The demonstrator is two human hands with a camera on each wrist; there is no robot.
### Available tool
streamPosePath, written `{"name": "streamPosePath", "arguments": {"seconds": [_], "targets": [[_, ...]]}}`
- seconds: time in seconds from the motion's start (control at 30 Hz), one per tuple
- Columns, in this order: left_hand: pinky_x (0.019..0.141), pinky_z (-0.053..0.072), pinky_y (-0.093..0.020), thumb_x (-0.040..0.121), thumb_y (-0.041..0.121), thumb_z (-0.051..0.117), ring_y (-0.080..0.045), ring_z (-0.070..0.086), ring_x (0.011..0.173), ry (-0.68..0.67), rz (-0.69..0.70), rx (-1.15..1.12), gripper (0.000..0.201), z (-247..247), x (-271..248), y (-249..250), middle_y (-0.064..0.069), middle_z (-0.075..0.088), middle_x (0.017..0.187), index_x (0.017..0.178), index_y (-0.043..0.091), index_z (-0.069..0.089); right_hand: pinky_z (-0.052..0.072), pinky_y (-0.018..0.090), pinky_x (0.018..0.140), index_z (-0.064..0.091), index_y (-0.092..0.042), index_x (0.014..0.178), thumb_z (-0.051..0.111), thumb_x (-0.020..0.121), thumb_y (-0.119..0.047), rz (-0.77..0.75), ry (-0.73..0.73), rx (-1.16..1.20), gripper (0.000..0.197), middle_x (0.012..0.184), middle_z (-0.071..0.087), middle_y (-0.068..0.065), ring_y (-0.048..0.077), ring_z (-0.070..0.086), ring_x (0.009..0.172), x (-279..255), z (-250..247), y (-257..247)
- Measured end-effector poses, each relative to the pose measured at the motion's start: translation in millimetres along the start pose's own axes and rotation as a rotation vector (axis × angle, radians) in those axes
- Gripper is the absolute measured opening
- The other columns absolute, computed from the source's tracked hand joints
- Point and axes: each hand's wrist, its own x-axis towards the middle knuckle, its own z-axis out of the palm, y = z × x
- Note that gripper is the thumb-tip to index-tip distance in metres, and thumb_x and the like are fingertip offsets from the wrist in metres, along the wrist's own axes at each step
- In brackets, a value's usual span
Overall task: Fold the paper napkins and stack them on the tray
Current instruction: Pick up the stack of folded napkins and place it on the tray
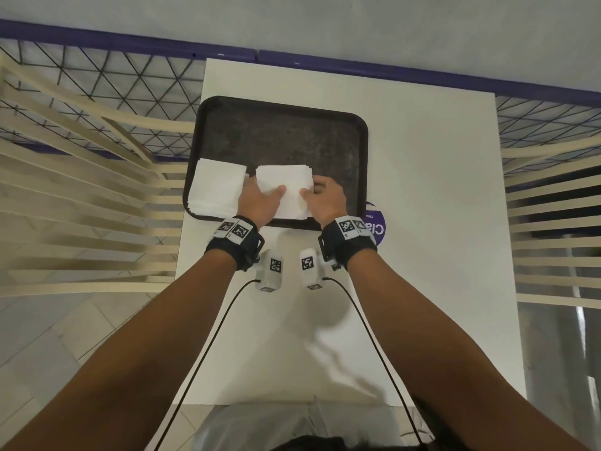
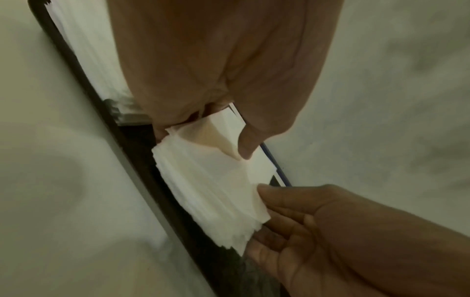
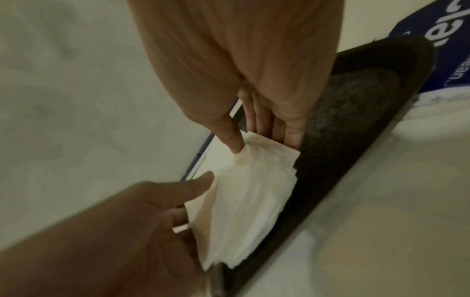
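Squaring the napkin stack (image 1: 284, 190) on the tray (image 1: 279, 125), its near corners are pinched by left hand (image 1: 258, 201) and right hand (image 1: 325, 198). A second pile (image 1: 216, 187) is kept beside it, likely awaiting folding.

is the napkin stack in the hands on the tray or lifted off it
On the tray: the napkin stack sits against its near rim, left hand and right hand gripping its sides.

Tray (image 1: 325, 125) on surface (image 1: 439, 222), far left part. Two napkin stacks in tray's near half: left stack (image 1: 216, 187) at near-left corner, right stack (image 1: 286, 180) just beside it, between both hands.
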Motion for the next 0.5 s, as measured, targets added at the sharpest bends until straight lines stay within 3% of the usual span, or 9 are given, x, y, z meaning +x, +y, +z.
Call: {"name": "streamPosePath", "arguments": {"seconds": [0.1, 0.23, 0.5], "targets": [[0.113, 0.043, -0.041, 0.095, 0.023, 0.065, -0.026, 0.052, 0.133, 0.021, 0.032, 0.096, 0.055, 5, 2, -5, -0.007, 0.054, 0.144, 0.146, 0.011, 0.047, 0.047, 0.026, 0.093, 0.065, -0.015, 0.127, 0.066, 0.09, -0.02, -0.045, -0.019, -0.161, 0.038, 0.121, 0.07, 0.005, 0.022, 0.065, 0.11, -1, 8, 5], [0.12, 0.035, -0.042, 0.099, 0.016, 0.058, -0.03, 0.04, 0.146, 0.034, 0.02, 0.186, 0.065, 6, 1, -6, -0.009, 0.042, 0.158, 0.158, 0.011, 0.03, 0.05, 0.034, 0.094, 0.069, -0.012, 0.115, 0.064, 0.088, -0.028, -0.067, -0.027, -0.313, 0.032, 0.115, 0.07, 0.011, 0.029, 0.064, 0.107, 3, 14, 6], [0.12, 0.029, -0.038, 0.102, 0.011, 0.045, -0.033, 0.032, 0.15, -0.039, 0.001, 0.263, 0.066, 3, -1, -11, -0.01, 0.029, 0.166, 0.163, 0.009, 0.019, 0.046, 0.035, 0.1, 0.058, -0.003, 0.131, 0.05, 0.095, -0.015, -0.074, -0.124, -0.384, 0.039, 0.128, 0.063, 0.017, 0.035, 0.057, 0.121, -6, 14, 4]]}}
